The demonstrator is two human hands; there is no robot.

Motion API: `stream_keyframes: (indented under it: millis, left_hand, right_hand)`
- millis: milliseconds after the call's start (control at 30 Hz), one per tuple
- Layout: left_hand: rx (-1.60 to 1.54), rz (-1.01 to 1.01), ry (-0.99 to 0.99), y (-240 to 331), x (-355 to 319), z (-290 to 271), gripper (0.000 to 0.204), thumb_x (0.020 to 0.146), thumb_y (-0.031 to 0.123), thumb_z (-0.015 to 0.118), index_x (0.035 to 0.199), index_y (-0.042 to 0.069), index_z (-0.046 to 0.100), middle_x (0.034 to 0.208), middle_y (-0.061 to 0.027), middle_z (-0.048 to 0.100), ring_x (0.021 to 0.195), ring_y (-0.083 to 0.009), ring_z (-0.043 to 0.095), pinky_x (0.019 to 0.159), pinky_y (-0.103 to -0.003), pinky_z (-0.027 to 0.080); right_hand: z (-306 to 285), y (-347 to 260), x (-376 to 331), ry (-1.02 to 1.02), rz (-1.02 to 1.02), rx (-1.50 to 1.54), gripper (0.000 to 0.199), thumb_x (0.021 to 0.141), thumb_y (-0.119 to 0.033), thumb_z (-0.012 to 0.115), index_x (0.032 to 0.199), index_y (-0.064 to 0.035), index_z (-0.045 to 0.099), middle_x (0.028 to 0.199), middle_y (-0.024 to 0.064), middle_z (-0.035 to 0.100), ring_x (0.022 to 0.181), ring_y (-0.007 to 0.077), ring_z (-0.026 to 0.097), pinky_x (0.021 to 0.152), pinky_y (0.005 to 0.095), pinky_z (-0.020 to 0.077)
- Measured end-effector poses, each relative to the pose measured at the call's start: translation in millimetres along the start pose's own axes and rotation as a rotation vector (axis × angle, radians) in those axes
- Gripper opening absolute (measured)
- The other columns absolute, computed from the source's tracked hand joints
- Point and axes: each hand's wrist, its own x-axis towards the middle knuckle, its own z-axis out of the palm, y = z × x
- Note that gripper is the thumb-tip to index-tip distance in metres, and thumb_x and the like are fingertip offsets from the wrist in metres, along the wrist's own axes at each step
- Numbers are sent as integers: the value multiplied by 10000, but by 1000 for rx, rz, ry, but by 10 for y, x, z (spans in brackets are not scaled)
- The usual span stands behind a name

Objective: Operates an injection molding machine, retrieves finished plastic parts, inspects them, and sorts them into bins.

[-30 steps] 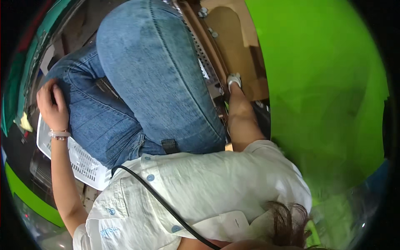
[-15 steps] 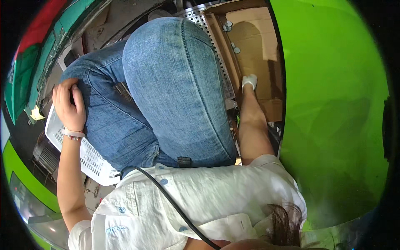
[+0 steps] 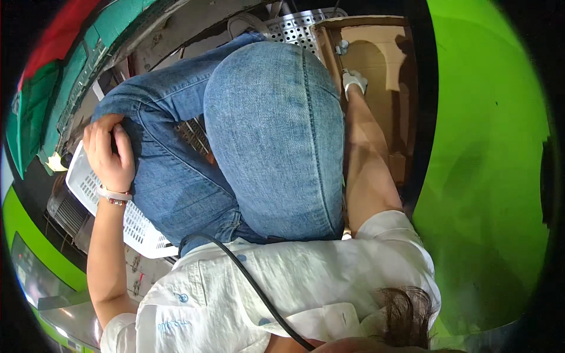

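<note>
My left hand (image 3: 109,154) rests on my bent left knee in blue jeans (image 3: 170,176), its fingers lying over the denim and holding nothing. On the right, my bare forearm reaches down beside my raised right knee into an open cardboard box (image 3: 376,59). My right hand (image 3: 355,82), in a white glove, is low in the box by its left wall. Small pale round pieces (image 3: 342,47) lie in the box just beyond the glove. The glove's fingers are too small and partly hidden to show whether they hold anything.
A perforated metal sheet (image 3: 297,28) lies left of the box. A bright green panel (image 3: 488,176) stands close on my right. Under my left leg is a white plastic basket (image 3: 141,229). A black cable (image 3: 247,273) crosses my shirt.
My right hand has moved farther into the box, over where loose round pieces lay. My left hand stays on the knee. The whole view has shifted slightly.
</note>
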Motion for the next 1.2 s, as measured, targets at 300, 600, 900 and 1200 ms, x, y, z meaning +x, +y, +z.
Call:
stream_keyframes:
  millis: [300, 600, 900, 1200]
  left_hand:
    - [-13, 11, -13, 7, 70, -26, 133, 776, -11, 537, 896, 24, 583, 877, -117, 621, 797, -294, 556, 749, -371, 407]
    - [-11, 14, -28, -11, 30, -12, 152, 751, -22, 531, 888, 26, 579, 870, -118, 619, 775, -291, 548, 745, -371, 399]
    - [-38, 16, -52, 0, 112, -1, 158, 743, -17, 539, 888, 27, 582, 875, -120, 618, 767, -287, 539, 739, -371, 397]
    - [-24, -7, -74, 1, 103, -37, 159, 738, -12, 546, 884, 35, 588, 876, -114, 620, 773, -281, 544, 741, -375, 400]
  right_hand:
    - [11, -72, -51, -6, 7, 35, 350, 828, -326, 589, 971, -12, 652, 985, 202, 655, 1035, 390, 570, 896, 420, 440]
    - [56, -711, -122, 258, -174, 116, 519, 766, -277, 587, 1259, -156, 478, 1192, 239, 530, 1106, 378, 523, 929, 439, 412]
    - [27, -1057, 452, 41, -198, 96, 457, 811, -378, 557, 1211, -158, 559, 1237, 191, 548, 1126, 372, 527, 949, 429, 419]
    - [127, -1163, 473, 61, -244, 119, 397, 797, -407, 583, 1019, -86, 659, 1020, 159, 659, 957, 301, 629, 801, 373, 476]
